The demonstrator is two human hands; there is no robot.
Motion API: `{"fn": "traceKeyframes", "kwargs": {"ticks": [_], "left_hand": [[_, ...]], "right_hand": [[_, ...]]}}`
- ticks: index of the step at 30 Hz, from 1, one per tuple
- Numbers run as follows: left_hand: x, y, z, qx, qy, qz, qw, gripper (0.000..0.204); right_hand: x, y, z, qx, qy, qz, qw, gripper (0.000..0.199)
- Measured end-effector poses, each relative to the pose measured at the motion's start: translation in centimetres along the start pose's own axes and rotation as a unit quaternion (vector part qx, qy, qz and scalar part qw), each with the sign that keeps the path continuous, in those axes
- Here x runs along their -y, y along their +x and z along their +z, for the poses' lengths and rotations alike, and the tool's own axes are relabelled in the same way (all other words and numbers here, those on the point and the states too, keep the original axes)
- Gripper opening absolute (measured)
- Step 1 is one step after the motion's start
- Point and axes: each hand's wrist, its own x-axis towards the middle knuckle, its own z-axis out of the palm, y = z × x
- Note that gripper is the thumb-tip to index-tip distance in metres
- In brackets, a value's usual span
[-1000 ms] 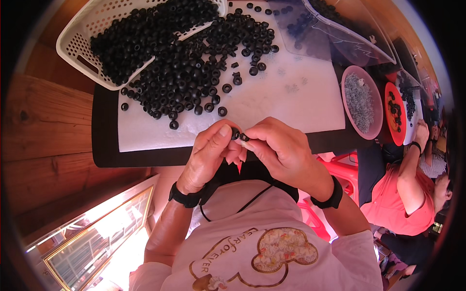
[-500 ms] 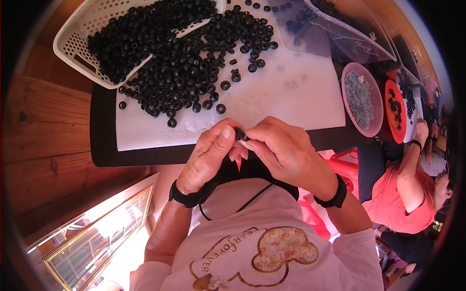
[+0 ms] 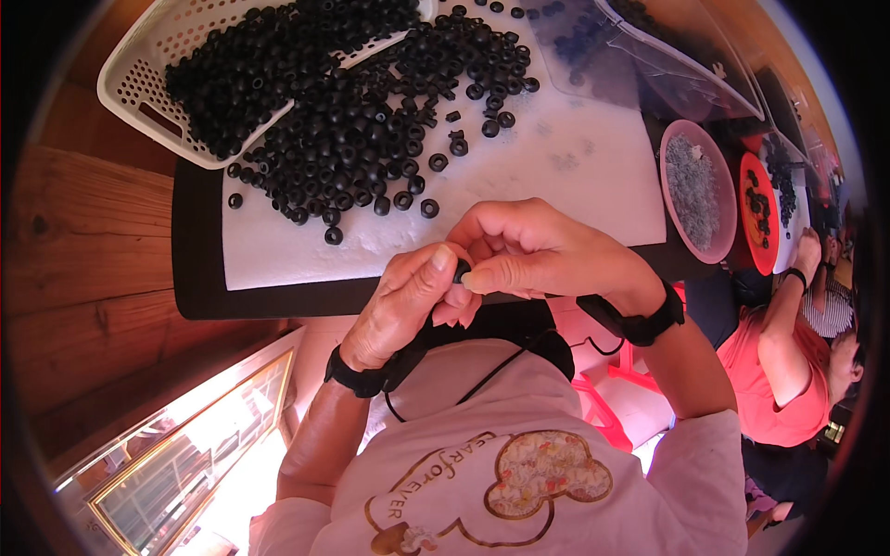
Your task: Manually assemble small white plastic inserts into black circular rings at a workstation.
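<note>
Your left hand (image 3: pixel 397 304) pinches small round black part (image 3: pixel 461 270) above near edge of tabletop (image 3: pixel 269 303); your right hand (image 3: pixel 547 255) curls alongside, thumb touching, grip unclear. Black rings (image 3: pixel 348 139) heap toward far-left corner.

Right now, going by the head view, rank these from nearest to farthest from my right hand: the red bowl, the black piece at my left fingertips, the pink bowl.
From your right hand:
1. Black piece: by your right thumb tip, in the left hand's grip.
2. Pink bowl: off to the right.
3. Red bowl: farther right, beyond the pink one.
</note>
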Motion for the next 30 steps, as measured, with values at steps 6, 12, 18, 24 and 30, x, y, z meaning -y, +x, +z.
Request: {"fn": "traceKeyframes", "kwargs": {"ticks": [6, 12, 18, 24, 30], "left_hand": [[0.0, 0.4, 0.0, -0.022, 0.001, -0.010, 1.000, 0.052], [0.2, 0.6, -0.7, 0.017, 0.002, 0.008, 1.000, 0.055], [-0.1, 0.7, -0.5, -0.001, -0.021, 0.010, 1.000, 0.055], [0.2, 0.8, -0.2, -0.033, 0.032, 0.037, 0.998, 0.055], [-0.7, 0.7, 0.2, -0.024, 0.066, 0.004, 0.998, 0.053]], "right_hand": [[-1.5, 0.9, 0.5, -0.033, 0.063, -0.034, 0.997, 0.032], [-1.8, 1.0, 0.3, -0.016, 0.102, -0.002, 0.995, 0.033], [-2.3, 1.7, 0.3, -0.014, 0.101, -0.002, 0.995, 0.034], [-2.1, 1.8, 0.7, -0.038, 0.057, 0.002, 0.998, 0.029], [-2.7, 1.5, 0.9, -0.039, 0.086, -0.060, 0.994, 0.027]]}}
